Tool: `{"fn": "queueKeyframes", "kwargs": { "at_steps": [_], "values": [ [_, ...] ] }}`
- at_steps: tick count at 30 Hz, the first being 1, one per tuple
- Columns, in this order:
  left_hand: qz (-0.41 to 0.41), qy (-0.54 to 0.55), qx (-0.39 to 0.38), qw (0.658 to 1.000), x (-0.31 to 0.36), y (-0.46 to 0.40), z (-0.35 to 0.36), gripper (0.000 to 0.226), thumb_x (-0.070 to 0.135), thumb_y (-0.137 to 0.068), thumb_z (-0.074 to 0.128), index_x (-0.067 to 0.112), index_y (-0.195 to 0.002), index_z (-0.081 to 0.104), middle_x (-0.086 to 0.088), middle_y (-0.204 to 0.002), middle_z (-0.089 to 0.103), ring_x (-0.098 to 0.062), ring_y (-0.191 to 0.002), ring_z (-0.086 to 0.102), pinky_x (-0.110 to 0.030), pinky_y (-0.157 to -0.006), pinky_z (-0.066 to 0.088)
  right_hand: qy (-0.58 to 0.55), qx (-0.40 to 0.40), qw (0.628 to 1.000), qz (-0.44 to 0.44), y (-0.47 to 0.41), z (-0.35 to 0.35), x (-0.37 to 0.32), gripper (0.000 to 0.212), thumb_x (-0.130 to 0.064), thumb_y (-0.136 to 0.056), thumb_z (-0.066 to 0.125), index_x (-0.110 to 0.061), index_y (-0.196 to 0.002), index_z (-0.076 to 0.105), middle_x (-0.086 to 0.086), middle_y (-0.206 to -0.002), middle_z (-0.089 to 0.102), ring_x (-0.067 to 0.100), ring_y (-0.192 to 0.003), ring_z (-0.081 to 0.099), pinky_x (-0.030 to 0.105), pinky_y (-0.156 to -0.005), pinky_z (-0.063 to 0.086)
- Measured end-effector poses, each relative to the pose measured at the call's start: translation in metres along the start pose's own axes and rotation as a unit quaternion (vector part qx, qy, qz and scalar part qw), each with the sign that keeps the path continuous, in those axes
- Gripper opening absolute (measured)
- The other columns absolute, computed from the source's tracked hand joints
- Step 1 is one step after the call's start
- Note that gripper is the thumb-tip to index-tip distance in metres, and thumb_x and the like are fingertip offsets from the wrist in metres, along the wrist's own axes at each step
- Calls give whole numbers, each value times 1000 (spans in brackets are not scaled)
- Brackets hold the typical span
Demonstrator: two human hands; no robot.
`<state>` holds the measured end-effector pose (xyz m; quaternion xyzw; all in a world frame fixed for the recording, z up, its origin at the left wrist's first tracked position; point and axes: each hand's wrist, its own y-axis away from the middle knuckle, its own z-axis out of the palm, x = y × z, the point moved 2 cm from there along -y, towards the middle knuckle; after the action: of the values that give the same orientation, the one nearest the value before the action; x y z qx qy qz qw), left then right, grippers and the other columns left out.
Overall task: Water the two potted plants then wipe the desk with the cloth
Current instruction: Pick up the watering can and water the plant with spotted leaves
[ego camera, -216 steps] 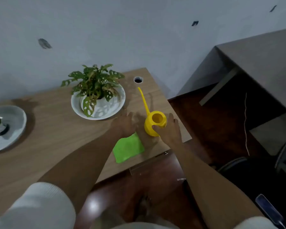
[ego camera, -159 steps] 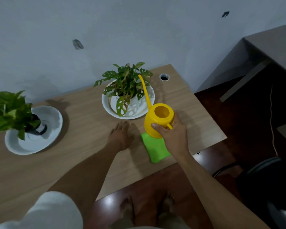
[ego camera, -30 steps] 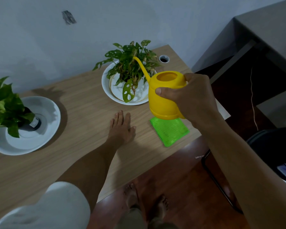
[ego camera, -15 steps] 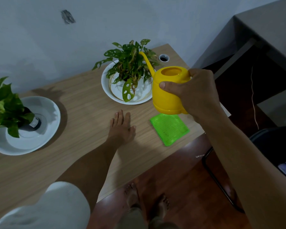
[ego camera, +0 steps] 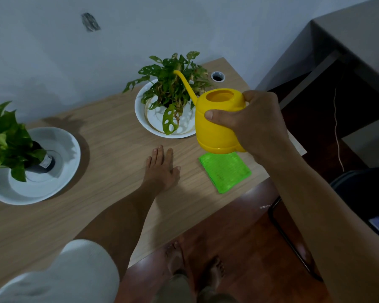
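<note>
My right hand (ego camera: 252, 121) grips a yellow watering can (ego camera: 214, 125) held in the air above the desk's right end. Its long thin spout (ego camera: 184, 84) reaches up into the leaves of the holey-leaved plant (ego camera: 173, 84), which stands in a white dish (ego camera: 140, 112). A green cloth (ego camera: 224, 171) lies folded on the desk just below the can. My left hand (ego camera: 161, 169) rests flat on the wooden desk (ego camera: 107, 149), fingers apart, left of the cloth. A second leafy plant (ego camera: 2, 136) in a dark pot sits in a white dish (ego camera: 59, 171) at the far left.
A cable hole (ego camera: 217, 76) sits in the desk's back right corner, behind the plant. A grey wall runs behind the desk. A second grey table (ego camera: 348, 40) stands to the right, a dark chair (ego camera: 363, 193) below it. My bare feet (ego camera: 195, 263) stand on the red-brown floor.
My right hand lifted the can off the desk from beside the cloth and brought it up to the right plant. Over the last second the spout swings slightly over the leaves. My left hand stays flat.
</note>
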<state>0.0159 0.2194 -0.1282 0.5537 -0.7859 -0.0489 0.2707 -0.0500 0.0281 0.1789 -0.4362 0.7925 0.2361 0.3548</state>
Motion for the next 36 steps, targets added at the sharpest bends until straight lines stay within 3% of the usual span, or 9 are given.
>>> {"fn": "queueKeyframes", "kwargs": {
  "at_steps": [4,9,14,18,24,36],
  "values": [
    [1,1,4,1000,-1,0,2,77,57,-104,32,25,-165,-2,-13,-172,-14,-31,-159,-15,-50,-128,-5,10,-19,1000,2,4,-1,1,53,-50,-68,94,-20,-103,68,3,-98,69,22,-92,69,50,-87,61],
    [3,2,4,1000,-2,0,3,77,57,-104,32,25,-165,-3,-13,-172,-15,-31,-159,-15,-50,-128,-5,11,-22,999,21,6,-4,6,67,-48,-68,95,-7,-115,71,-1,-94,65,23,-94,67,52,-89,60],
    [6,7,22,1000,-2,1,4,76,56,-104,34,24,-165,1,-14,-173,-10,-33,-160,-11,-51,-128,-3,16,-9,999,27,0,-7,14,54,-51,-65,95,-14,-94,67,1,-92,71,22,-88,70,51,-83,62],
    [7,8,21,1000,-1,1,3,76,55,-104,34,25,-165,1,-14,-172,-11,-32,-160,-11,-50,-128,-4,6,3,1000,26,-5,-11,15,53,-51,-67,94,-13,-97,72,1,-88,70,19,-84,69,39,-72,57],
    [-1,6,5,1000,1,1,1,76,56,-104,32,26,-165,-2,-12,-172,-15,-30,-159,-15,-49,-128,-6,3,16,1000,4,-11,-11,10,58,-53,-65,94,-9,-99,76,10,-93,76,25,-86,74,52,-80,62],
    [-1,-1,0,1000,0,-1,1,76,56,-104,32,25,-165,-2,-13,-172,-15,-31,-159,-15,-49,-128,-5,4,-14,1000,-2,-5,-5,2,64,-51,-66,95,-8,-107,71,9,-103,74,27,-94,72,54,-87,61]
  ]
}}
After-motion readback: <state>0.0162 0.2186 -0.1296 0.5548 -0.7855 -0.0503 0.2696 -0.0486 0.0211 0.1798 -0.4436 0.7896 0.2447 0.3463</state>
